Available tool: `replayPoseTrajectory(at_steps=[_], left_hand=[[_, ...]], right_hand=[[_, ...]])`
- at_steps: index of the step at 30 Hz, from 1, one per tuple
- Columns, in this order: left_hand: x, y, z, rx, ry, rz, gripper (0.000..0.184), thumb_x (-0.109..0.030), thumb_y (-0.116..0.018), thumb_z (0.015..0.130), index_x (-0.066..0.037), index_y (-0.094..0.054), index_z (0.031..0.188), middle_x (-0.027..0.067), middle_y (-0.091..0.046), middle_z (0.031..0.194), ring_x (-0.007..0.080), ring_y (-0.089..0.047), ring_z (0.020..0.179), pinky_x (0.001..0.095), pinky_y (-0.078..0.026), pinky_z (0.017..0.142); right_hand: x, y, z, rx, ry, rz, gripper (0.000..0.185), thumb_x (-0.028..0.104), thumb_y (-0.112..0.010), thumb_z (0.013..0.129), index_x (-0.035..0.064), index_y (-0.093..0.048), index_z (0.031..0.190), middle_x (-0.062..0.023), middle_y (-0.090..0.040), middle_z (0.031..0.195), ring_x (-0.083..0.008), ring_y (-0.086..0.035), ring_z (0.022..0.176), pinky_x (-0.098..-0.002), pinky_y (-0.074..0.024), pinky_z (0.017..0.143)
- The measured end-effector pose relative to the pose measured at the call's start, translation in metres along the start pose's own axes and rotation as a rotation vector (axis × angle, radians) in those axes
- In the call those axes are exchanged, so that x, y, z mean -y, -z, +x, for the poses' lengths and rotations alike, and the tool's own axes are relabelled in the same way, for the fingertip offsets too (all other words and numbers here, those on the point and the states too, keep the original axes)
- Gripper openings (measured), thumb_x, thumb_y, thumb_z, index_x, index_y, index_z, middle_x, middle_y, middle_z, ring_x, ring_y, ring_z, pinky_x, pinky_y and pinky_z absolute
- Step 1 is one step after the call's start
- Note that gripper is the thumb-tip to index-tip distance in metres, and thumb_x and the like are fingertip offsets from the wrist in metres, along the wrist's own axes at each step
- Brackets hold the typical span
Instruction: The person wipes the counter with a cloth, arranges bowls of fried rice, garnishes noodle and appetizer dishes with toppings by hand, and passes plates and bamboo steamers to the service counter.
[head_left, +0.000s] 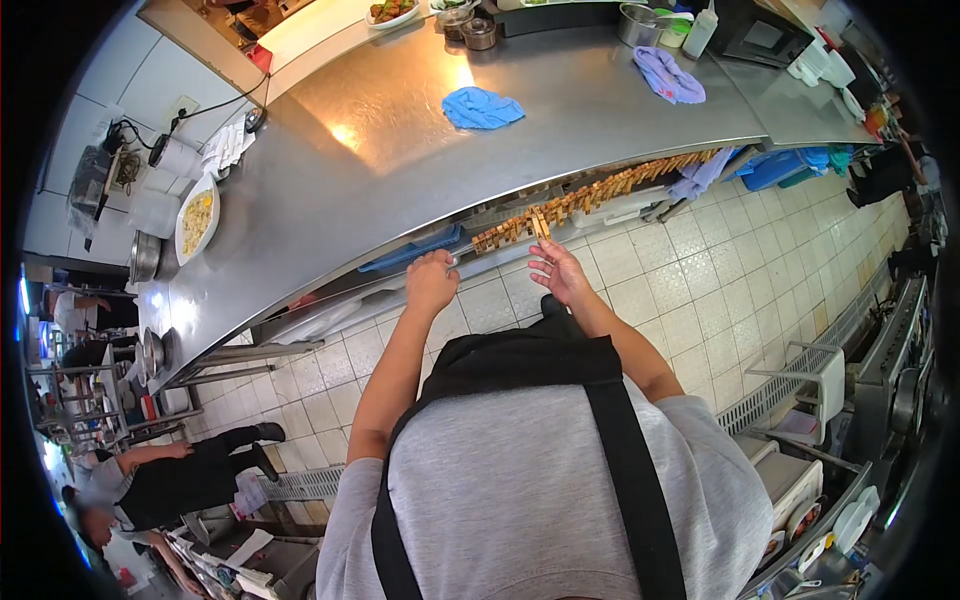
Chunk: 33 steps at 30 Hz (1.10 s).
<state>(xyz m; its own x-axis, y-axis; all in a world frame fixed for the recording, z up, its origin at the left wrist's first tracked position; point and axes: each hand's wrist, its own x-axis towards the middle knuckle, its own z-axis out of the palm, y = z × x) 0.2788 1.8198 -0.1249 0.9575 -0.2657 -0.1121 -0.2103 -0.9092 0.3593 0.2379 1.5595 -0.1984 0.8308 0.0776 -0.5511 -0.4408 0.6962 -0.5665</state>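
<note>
A long row of wooden clothespins (600,194) hangs along a line under the front edge of the steel counter (370,150). My right hand (562,274) is raised to the row, its fingertips pinching one wooden clothespin (541,226) that stands out from the others. The remaining fingers of that hand are loosely curled. To the left, near the row's left end, my left hand (432,284) is closed with its back toward me. What it grips is hidden, though the thin line runs close by it.
A blue cloth (482,108) and a purple cloth (669,75) lie on the counter. An oval dish of food (198,220) sits at its left end. Behind on the left is another person (190,480) in a black apron. Kitchen equipment (893,345) lines the right side.
</note>
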Motion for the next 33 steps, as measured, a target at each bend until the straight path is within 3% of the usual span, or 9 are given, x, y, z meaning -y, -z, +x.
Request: replayPoseTrajectory(at_steps=[6,9,15,18,24,27,30,32,33], left_hand=[[0.002,0.004,-0.002,0.019,-0.012,-0.014,0.023,-0.018,-0.063,0.073,-0.009,-0.056,0.094,0.0128,-0.062,0.097,0.0313,-0.057,0.096,0.043,-0.042,0.083],[0.004,0.004,-0.002,0.032,-0.022,-0.022,0.024,-0.019,-0.062,0.073,-0.009,-0.056,0.094,0.0127,-0.062,0.097,0.0313,-0.057,0.097,0.043,-0.042,0.083],[0.002,0.008,-0.002,0.046,-0.029,-0.003,0.024,-0.019,-0.062,0.074,-0.009,-0.055,0.095,0.0124,-0.062,0.098,0.0309,-0.057,0.097,0.0429,-0.042,0.083],[0.003,0.009,0.0,0.05,-0.025,-0.006,0.024,-0.019,-0.062,0.074,-0.009,-0.055,0.095,0.0123,-0.062,0.098,0.0305,-0.057,0.097,0.0427,-0.042,0.083],[0.004,0.005,0.004,0.048,-0.018,-0.004,0.024,-0.019,-0.064,0.074,-0.009,-0.056,0.094,0.0116,-0.062,0.098,0.03,-0.057,0.097,0.0428,-0.042,0.082],[0.006,0.002,0.008,0.046,-0.01,-0.003,0.023,-0.02,-0.064,0.074,-0.009,-0.057,0.093,0.0113,-0.062,0.098,0.0298,-0.057,0.097,0.0428,-0.042,0.083],[0.011,-0.005,0.011,0.041,-0.004,-0.008,0.024,-0.022,-0.065,0.074,-0.01,-0.059,0.094,0.0112,-0.062,0.098,0.0295,-0.057,0.098,0.0429,-0.042,0.084],[0.013,-0.01,0.011,0.041,-0.014,0.018,0.025,-0.022,-0.065,0.074,-0.01,-0.059,0.095,0.0112,-0.062,0.099,0.0293,-0.057,0.098,0.0434,-0.042,0.084],[0.015,-0.013,0.011,0.054,-0.022,0.027,0.025,-0.022,-0.064,0.074,-0.01,-0.059,0.095,0.0114,-0.062,0.099,0.0293,-0.057,0.098,0.0438,-0.042,0.085]], right_hand=[[-0.007,-0.006,0.016,-0.081,0.013,-0.032,0.043,0.026,-0.067,0.082,0.0144,-0.046,0.118,-0.0045,-0.055,0.107,-0.0196,-0.058,0.09,-0.0393,-0.0486,0.074],[-0.01,-0.012,0.024,-0.05,-0.031,-0.063,0.051,0.023,-0.063,0.083,0.0125,-0.04,0.127,-0.0074,-0.05,0.112,-0.024,-0.057,0.096,-0.0421,-0.0487,0.078],[-0.01,-0.02,0.034,0.139,-0.016,0.179,0.043,0.019,-0.056,0.085,0.0105,-0.042,0.125,-0.007,-0.054,0.11,-0.0292,-0.057,0.103,-0.048,-0.0467,0.085],[-0.016,-0.015,0.029,0.125,-0.003,0.254,0.041,0.02,-0.058,0.085,0.0107,-0.046,0.122,-0.0067,-0.052,0.109,-0.0265,-0.057,0.097,-0.0458,-0.0471,0.082],[-0.014,-0.008,0.017,-0.039,0.047,0.1,0.029,0.03,-0.067,0.083,0.0149,-0.053,0.103,-0.0015,-0.057,0.096,-0.018,-0.056,0.089,-0.0397,-0.0465,0.078],[-0.009,-0.006,0.019,-0.093,0.06,0.035,0.029,0.031,-0.065,0.084,0.0148,-0.053,0.105,-0.0008,-0.056,0.097,-0.0168,-0.055,0.089,-0.0383,-0.0471,0.076],[-0.007,-0.002,0.016,-0.12,0.089,-0.041,0.026,0.029,-0.063,0.086,0.0147,-0.053,0.105,0.0006,-0.054,0.1,-0.0161,-0.053,0.091,-0.0397,-0.048,0.079],[-0.005,0.004,0.009,-0.122,0.075,0.019,0.026,0.024,-0.065,0.084,0.017,-0.051,0.105,0.0004,-0.056,0.1,-0.0181,-0.054,0.091,-0.0479,-0.0471,0.081],[-0.006,0.005,0.006,-0.135,0.082,-0.047,0.022,0.024,-0.062,0.086,0.0161,-0.051,0.104,0.0003,-0.053,0.102,-0.0173,-0.052,0.09,-0.0444,-0.0495,0.077]])
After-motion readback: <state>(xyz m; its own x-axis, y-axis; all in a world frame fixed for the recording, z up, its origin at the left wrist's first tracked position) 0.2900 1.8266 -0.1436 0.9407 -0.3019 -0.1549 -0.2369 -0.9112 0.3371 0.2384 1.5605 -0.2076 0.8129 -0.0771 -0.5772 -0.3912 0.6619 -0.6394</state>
